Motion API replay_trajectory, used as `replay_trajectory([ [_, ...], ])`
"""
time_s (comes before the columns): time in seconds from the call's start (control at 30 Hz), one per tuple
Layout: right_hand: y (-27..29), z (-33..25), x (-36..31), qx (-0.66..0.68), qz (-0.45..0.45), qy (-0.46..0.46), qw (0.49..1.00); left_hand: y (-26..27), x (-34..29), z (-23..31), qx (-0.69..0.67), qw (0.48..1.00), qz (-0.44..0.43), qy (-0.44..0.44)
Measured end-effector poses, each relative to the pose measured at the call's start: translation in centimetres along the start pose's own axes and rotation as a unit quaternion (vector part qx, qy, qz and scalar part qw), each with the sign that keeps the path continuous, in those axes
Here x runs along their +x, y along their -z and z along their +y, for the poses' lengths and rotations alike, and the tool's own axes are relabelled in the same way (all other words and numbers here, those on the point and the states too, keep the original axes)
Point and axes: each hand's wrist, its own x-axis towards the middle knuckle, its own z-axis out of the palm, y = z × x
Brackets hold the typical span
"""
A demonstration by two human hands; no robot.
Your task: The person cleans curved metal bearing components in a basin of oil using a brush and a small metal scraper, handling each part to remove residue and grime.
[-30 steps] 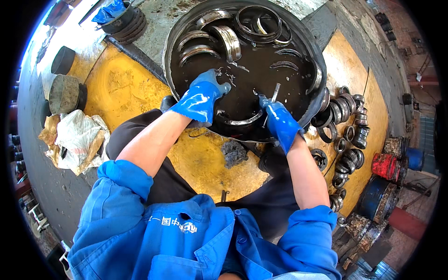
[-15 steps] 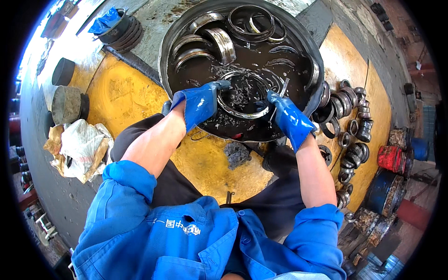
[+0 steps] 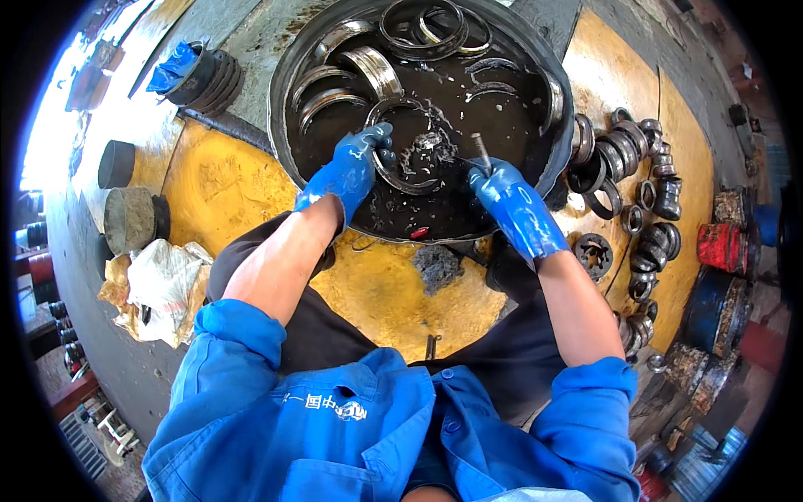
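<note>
My left hand (image 3: 347, 171), in a wet blue rubber glove, is closed on the left side of a shiny metal ring (image 3: 408, 186). The ring is tilted, its right part dipping into dark liquid. My right hand (image 3: 508, 197), gloved alike, is closed round a short, thin rod (image 3: 480, 147) whose upper end sticks up past the fingers; the rest is hidden. Both hands are over the near part of a big round black tub (image 3: 278, 125). Pale foam (image 3: 431, 142) floats inside the ring. Wide metal rings (image 3: 374, 74) lean at the tub's left, and thinner rings (image 3: 422, 57) lie at its far side.
Several metal rings (image 3: 619, 155) stand in rows on the yellow board to the right, beside a slotted disc (image 3: 593, 255). A grey scrap of wool (image 3: 437, 268) lies below the tub. On the left are a white plastic bag (image 3: 167, 284) and grey cylinders (image 3: 130, 219).
The ring has tilted and its right side has sunk into the liquid. My right hand has drawn away from it with the rod. The whole view has shifted slightly.
</note>
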Motion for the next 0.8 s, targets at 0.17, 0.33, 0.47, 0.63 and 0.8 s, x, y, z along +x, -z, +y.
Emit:
replay_trajectory([
  [0.17,-1.4,-3.4,-3.5,-0.060,-0.002,0.008,0.998,-0.5,1.2,-1.1,-0.014,1.000,0.023,-0.007],
  [0.33,-3.2,-3.6,-6.5,-0.052,0.001,0.102,0.993,-1.2,2.0,-2.0,-0.032,0.999,0.031,-0.002],
  [0.47,-2.2,-3.4,-5.0,-0.053,0.001,0.095,0.994,-1.1,2.5,-2.3,-0.054,0.998,0.042,0.004],
  [0.63,-1.8,-2.7,-4.5,-0.103,-0.007,0.137,0.985,-1.7,3.4,-2.2,-0.117,0.992,0.045,0.023],
  [0.8,-0.6,-3.0,-4.6,-0.129,-0.011,0.214,0.968,-1.2,3.9,-1.8,-0.211,0.973,0.040,0.085],
])
